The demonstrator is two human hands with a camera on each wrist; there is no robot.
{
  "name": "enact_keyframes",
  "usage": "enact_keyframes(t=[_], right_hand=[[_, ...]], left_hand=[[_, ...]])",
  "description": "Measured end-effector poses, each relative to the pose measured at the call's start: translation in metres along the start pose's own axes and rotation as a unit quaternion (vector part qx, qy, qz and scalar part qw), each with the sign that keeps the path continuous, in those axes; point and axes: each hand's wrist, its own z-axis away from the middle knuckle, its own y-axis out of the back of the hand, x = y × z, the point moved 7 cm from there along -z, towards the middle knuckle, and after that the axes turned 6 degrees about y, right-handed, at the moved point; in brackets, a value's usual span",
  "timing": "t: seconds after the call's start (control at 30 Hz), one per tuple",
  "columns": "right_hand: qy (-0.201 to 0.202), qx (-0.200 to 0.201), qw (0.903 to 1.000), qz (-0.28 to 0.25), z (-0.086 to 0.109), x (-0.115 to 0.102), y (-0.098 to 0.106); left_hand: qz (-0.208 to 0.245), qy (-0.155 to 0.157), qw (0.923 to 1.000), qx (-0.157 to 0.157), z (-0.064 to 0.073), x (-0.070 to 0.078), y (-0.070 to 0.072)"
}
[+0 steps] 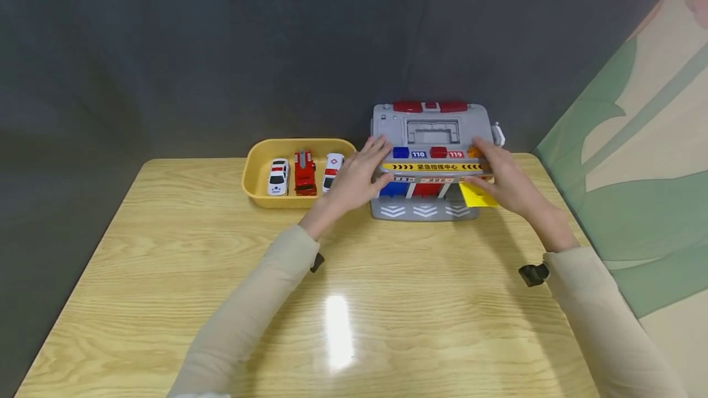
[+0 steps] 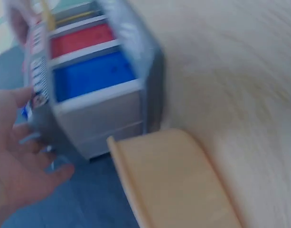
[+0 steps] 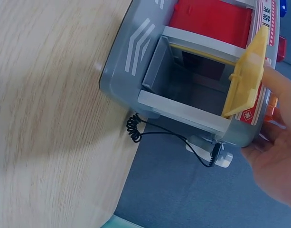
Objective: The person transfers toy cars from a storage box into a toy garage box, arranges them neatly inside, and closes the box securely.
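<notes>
A grey toy garage (image 1: 423, 209) stands at the back of the table, with a red light bar on its roof. My left hand (image 1: 356, 174) holds its left roof edge, fingers on top and thumb at the front. At the opposite edge my right hand (image 1: 506, 180) grips the roof by the orange button (image 3: 271, 108), thumb near the raised yellow door (image 3: 247, 76). Behind that door the bay (image 3: 197, 78) shows a dark inside. The blue door (image 2: 95, 73) and red door (image 2: 83, 40) are down.
Left of the garage is a yellow tray (image 1: 298, 202) holding a white police car (image 1: 278, 177), a red fire truck (image 1: 305, 174) and a white ambulance (image 1: 332, 167). A black coiled cord (image 3: 134, 128) runs to a grey-white piece (image 3: 211, 154) on the garage's side. A dark curtain (image 1: 276, 48) hangs behind.
</notes>
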Motion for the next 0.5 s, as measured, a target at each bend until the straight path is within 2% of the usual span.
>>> enact_keyframes(t=[0.07, 0.17, 0.27, 0.33, 0.5], right_hand=[[0.002, 0.002, 1.0, -0.001, 0.0, -0.001, 0.0], [0.002, 0.002, 1.0, -0.002, -0.001, 0.0, 0.001], [0.007, 0.004, 1.0, 0.0, -0.001, 0.001, 0.001], [0.01, 0.003, 0.9999, 0.003, -0.002, 0.001, 0.001], [0.014, -0.002, 0.9999, 0.004, -0.003, -0.001, 0.002]], left_hand=[[0.064, 0.003, 0.998, -0.006, 0.0, -0.004, 0.007], [0.118, 0.029, 0.9925, 0.016, 0.001, -0.017, 0.02], [0.132, 0.088, 0.9865, 0.039, 0.003, -0.036, 0.031], [0.142, 0.131, 0.9802, 0.043, 0.005, -0.05, 0.036], [0.147, 0.222, 0.9636, 0.017, 0.009, -0.079, 0.039]])
